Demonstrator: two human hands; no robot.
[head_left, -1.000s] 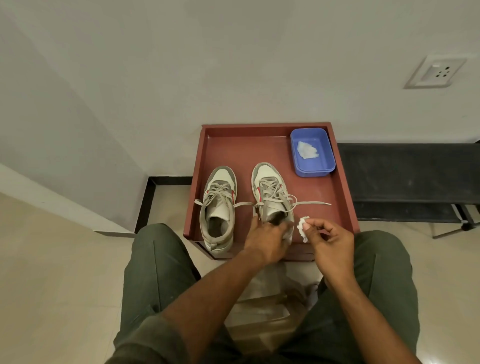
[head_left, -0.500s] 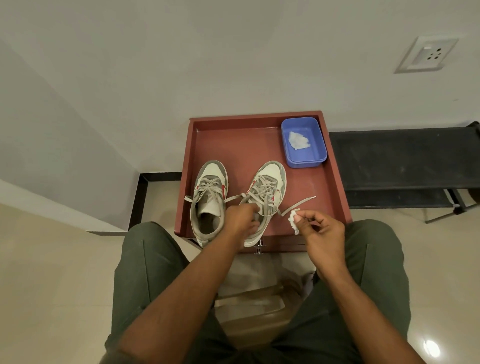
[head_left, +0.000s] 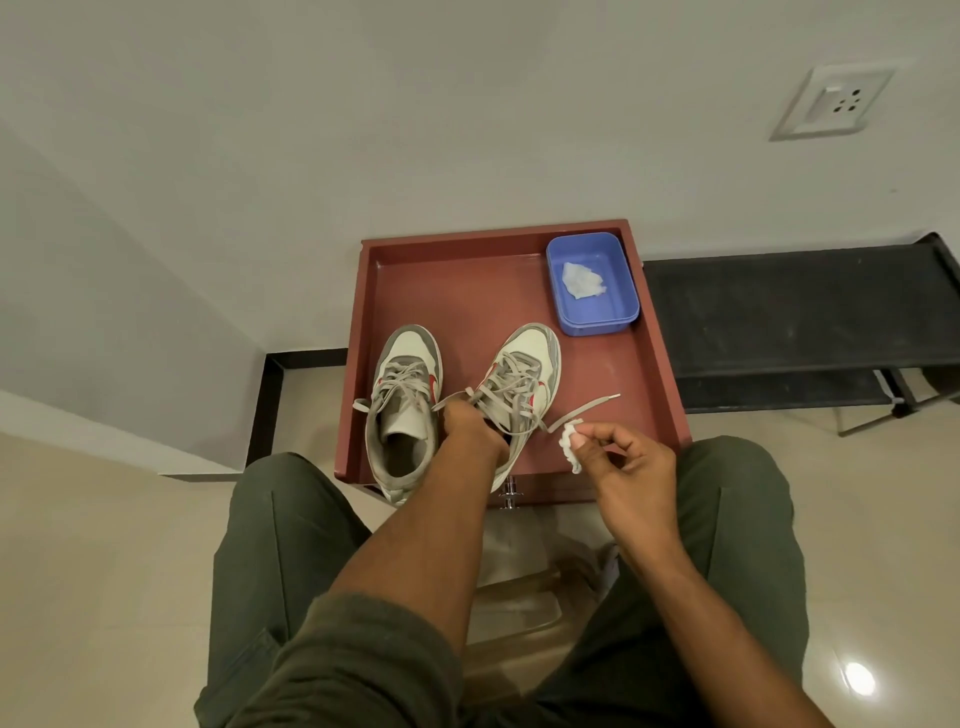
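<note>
Gripping the shoe (head_left: 524, 374) at tongue and collar with the left grip (head_left: 470, 431), closed tight, fingertips hidden behind the knuckles. Shoe angled toe-out, up and right of that grip, probably to turn a side panel up for wiping. Pinching a small white wad (head_left: 569, 447) in the right grip (head_left: 628, 462), thumb and forefinger closed on it, other fingers loosely bent. Wad poised just right of the shoe and apart from it, ready to dab. Loose lace (head_left: 587, 408) trailing from the shoe past the top of the wad; contact hard to tell. All on the red desk (head_left: 457, 291), heel end at the near edge below the left grip. Just left of the left grip, a second shoe (head_left: 405, 405), straight and untouched, presumably waiting its turn. Well beyond the right grip, at the desk's far corner, a blue tub (head_left: 597, 328) with a crumpled tissue (head_left: 582, 280). Likely parked clear of the work yet within reach for a fresh wipe.
</note>
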